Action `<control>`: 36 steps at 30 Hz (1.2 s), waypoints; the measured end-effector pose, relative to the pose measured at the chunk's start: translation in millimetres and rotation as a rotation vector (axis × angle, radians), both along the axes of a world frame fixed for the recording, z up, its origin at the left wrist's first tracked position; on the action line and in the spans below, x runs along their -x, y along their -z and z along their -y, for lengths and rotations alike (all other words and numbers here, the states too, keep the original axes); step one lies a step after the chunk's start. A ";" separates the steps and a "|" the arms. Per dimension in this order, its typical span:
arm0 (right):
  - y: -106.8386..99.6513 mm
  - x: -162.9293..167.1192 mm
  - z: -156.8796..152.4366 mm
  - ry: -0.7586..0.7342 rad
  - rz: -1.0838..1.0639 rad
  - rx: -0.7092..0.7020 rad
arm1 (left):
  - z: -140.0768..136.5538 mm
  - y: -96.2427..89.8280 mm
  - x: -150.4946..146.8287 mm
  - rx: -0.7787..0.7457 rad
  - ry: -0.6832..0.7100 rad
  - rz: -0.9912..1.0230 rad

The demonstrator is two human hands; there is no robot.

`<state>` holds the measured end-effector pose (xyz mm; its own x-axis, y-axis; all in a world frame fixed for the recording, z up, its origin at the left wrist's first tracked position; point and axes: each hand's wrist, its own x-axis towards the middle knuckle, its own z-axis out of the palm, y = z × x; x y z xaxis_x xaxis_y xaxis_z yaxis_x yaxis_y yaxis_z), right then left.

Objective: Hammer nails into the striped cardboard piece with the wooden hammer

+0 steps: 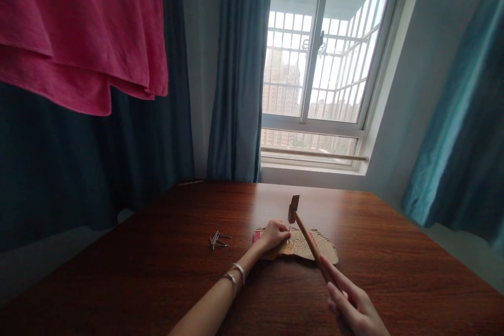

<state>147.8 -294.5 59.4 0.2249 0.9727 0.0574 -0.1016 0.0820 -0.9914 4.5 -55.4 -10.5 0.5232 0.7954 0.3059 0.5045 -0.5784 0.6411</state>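
Note:
My left hand (273, 234) rests at the piece of cardboard (315, 248), its fingers pinched around a thin upright nail (290, 229). The cardboard is tan with pink and orange patches, and many small holes dot its surface. My right hand (352, 299) is wrapped round the wooden handle of a hammer (311, 244). The hammer's head is raised above the cardboard, close to the nail and apart from it as far as I can see. To the left of my left hand lies a small pile of loose nails (218, 240).
The brown wooden table (157, 278) extends to the wall beneath a barred window (315, 63). Blue curtains (240, 73) hang at the back and on both sides. A pink cloth (86, 31) hangs at the upper left, above the table's level.

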 end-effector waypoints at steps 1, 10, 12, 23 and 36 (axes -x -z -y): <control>-0.8 0.5 0.1 -0.013 -0.005 -0.004 | 0.0 0.1 0.1 -0.002 -0.001 0.003; -9.9 1.7 1.3 -0.031 0.022 0.021 | -0.8 0.4 0.2 0.007 -0.001 -0.005; -11.5 2.6 1.4 -0.031 0.018 0.021 | -1.7 2.0 0.0 -0.001 0.000 -0.002; -6.2 4.1 -0.7 -0.038 0.045 0.047 | -0.7 -0.2 1.5 -0.007 0.011 -0.017; -6.7 7.2 1.0 -0.040 0.059 0.023 | 1.9 -4.1 1.0 0.026 -0.015 -0.024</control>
